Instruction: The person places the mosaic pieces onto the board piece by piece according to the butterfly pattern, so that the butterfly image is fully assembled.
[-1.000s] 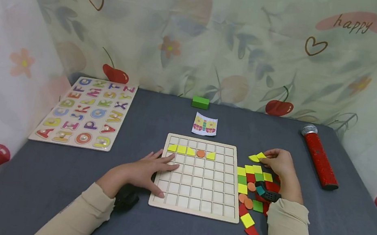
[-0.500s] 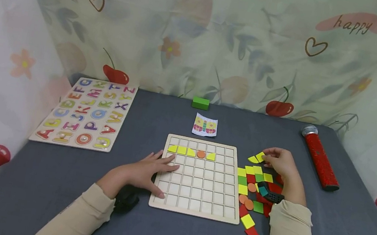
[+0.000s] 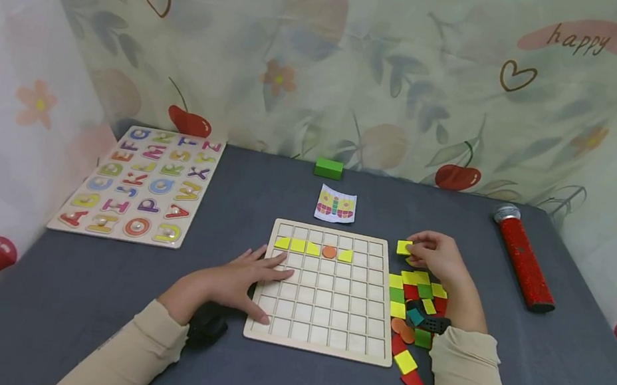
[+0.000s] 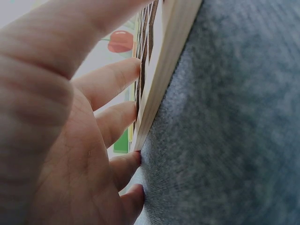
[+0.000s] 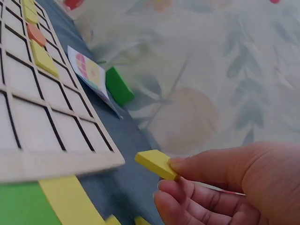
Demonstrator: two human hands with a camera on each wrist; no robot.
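Observation:
My right hand pinches a yellow square tile between thumb and fingers, just off the board's upper right corner. In the right wrist view the same yellow tile is raised above the cloth. My left hand lies with fingers spread over the left edge of the wooden grid board. In the board's second row sit several yellow tiles and one orange disc. A yellow piece beneath my right fingers is mostly hidden.
Loose coloured tiles lie along the board's right side. Behind the board are a butterfly picture card and a green block. An alphabet board is at the left, a red microphone at the right.
My right hand has shifted left toward the board, carrying the yellow square tile away from its spot beside the yellow curved piece. My left hand stays where it was.

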